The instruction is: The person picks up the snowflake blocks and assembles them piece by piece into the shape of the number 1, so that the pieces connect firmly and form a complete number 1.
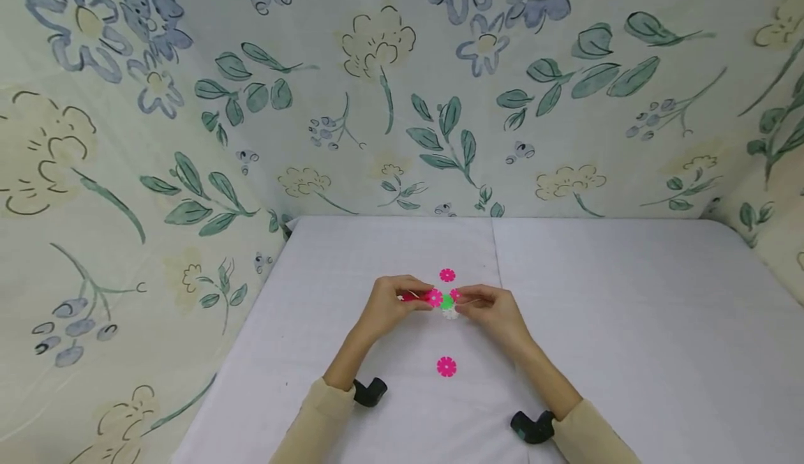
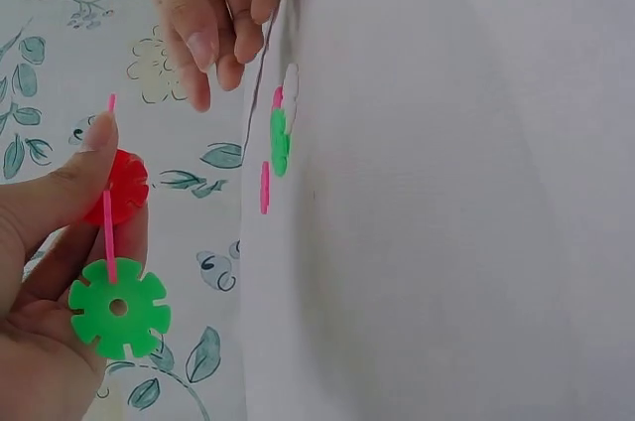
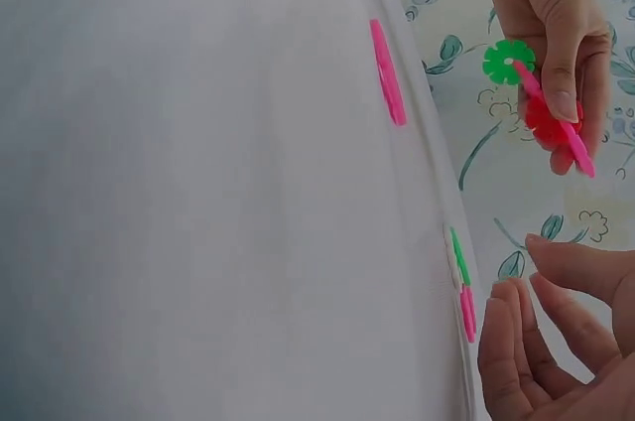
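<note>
My left hand (image 1: 391,305) pinches a joined piece of notched plastic discs between thumb and fingers. In the left wrist view a pink disc seen edge-on (image 2: 109,232) slots into a green disc (image 2: 119,309), with a red disc (image 2: 127,188) beside the thumb. Facing it, my right hand (image 1: 496,314) has loosely bent fingers and holds nothing, its thumb apart from the fingertips in the right wrist view. Close to those fingertips lie a loose green disc (image 1: 447,302), a white disc (image 1: 450,314) and a pink disc (image 1: 456,294) on the table.
One more pink disc (image 1: 447,275) lies farther back, and another (image 1: 447,366) nearer the front. White cloth covers the table (image 1: 628,324). Behind it hangs a flower-patterned curtain (image 1: 377,164). Dark devices (image 1: 370,393) sit by both wrists.
</note>
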### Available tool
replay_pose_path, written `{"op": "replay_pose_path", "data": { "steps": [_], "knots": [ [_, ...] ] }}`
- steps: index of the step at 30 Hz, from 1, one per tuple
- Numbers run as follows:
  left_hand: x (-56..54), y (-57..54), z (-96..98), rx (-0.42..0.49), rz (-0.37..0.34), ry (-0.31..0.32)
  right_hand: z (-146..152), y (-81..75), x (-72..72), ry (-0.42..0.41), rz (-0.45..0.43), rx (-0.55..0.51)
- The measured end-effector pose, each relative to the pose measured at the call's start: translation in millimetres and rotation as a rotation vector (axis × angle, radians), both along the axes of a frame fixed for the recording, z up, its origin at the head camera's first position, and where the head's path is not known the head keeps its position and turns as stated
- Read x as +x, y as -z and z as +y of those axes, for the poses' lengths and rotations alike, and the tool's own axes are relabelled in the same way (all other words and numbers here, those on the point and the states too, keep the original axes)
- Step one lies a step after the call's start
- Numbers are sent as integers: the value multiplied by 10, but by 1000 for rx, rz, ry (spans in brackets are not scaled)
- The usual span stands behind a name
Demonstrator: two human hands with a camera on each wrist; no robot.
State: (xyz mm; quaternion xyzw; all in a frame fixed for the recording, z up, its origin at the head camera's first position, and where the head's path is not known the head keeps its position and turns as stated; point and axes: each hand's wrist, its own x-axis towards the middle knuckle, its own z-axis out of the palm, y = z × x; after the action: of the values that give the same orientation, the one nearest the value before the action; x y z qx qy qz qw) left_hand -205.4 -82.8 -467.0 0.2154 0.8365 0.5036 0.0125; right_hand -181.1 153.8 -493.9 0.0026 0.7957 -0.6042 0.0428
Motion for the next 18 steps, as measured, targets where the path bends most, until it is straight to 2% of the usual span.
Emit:
{"op": "replay_pose_path", "data": {
  "steps": [6,12,18],
  "knots": [
    [-7,0,-67,-17,-11,-6,-28,68,-99,-54,12,63],
    [-28,20,-123,4,-30,-1,-76,117,-204,-111,50,88],
    [-34,17,-163,48,-36,7,-126,156,-267,-101,63,176]
  ]
}}
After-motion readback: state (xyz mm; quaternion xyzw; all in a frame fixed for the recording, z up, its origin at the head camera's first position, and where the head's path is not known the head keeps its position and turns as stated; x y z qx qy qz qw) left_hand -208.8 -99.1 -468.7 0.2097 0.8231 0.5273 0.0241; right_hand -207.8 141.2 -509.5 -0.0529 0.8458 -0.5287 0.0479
